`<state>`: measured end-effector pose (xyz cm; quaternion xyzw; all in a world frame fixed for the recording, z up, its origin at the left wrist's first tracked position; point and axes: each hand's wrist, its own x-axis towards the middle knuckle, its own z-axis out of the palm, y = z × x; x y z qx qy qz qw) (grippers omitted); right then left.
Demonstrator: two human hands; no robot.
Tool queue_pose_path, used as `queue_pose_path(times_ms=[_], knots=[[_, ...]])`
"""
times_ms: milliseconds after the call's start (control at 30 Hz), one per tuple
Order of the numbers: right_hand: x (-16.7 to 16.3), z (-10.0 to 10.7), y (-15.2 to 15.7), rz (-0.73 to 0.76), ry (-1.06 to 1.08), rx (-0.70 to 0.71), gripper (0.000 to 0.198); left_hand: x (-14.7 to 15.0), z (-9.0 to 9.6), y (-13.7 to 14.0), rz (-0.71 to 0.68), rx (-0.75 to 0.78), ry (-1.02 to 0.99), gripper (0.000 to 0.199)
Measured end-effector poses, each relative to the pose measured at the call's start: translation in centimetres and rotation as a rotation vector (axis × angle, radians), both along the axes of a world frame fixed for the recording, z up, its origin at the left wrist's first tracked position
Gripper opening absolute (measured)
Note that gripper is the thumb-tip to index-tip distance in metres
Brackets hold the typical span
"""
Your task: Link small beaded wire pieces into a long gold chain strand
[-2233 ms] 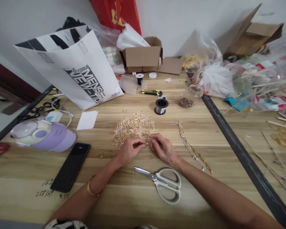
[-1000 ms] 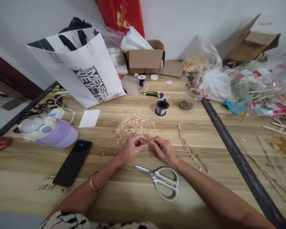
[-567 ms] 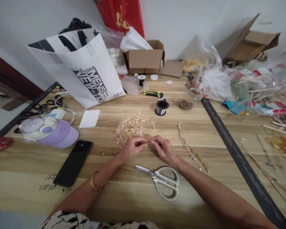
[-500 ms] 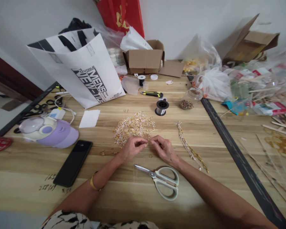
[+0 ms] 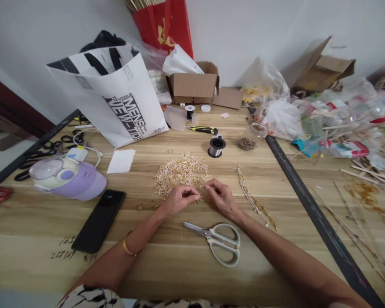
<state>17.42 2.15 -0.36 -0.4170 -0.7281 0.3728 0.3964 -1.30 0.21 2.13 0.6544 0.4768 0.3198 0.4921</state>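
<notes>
My left hand [image 5: 180, 199] is closed in a pinch at the near edge of a heap of small gold and silver beads [image 5: 181, 171]. A tiny gold-coloured bead [image 5: 197, 201] shows at its fingertips. To the right, my right hand [image 5: 220, 196] is also pinched, with a small gap between the two hands. A thin, faint strand seems to run from its fingers, too fine to make out. Scissors with pale handles [image 5: 224, 244] lie just below the hands. Two strands of chain [image 5: 253, 196], silver and gold, rest right of my right hand.
A spool of silver wire [image 5: 216, 147], a yellow-black cutter knife [image 5: 203, 129] and a jar of beads [image 5: 248, 142] stand beyond the heap. At left are a black phone [image 5: 99, 220], a purple bottle [image 5: 73, 182] and a white bag [image 5: 125, 102]. Plastic bottles and sticks crowd the right.
My right hand has moved slightly away from my left, widening the gap between the fingertips. My left hand keeps its pinch. The camera view has shifted a little.
</notes>
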Motion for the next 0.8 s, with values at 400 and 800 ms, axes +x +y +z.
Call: queue_pose_path(times_ms=[400,800], knots=[[1.9,3.0,0.9,0.124,-0.238,0.108,0.02,-0.9,-0.7,0.7,0.032,-0.068,-0.105,0.019],[1.2,3.9,-2.3,0.238,-0.282,0.019,0.031,-1.1,-0.6,0.7,-0.042,-0.102,-0.134,0.024]])
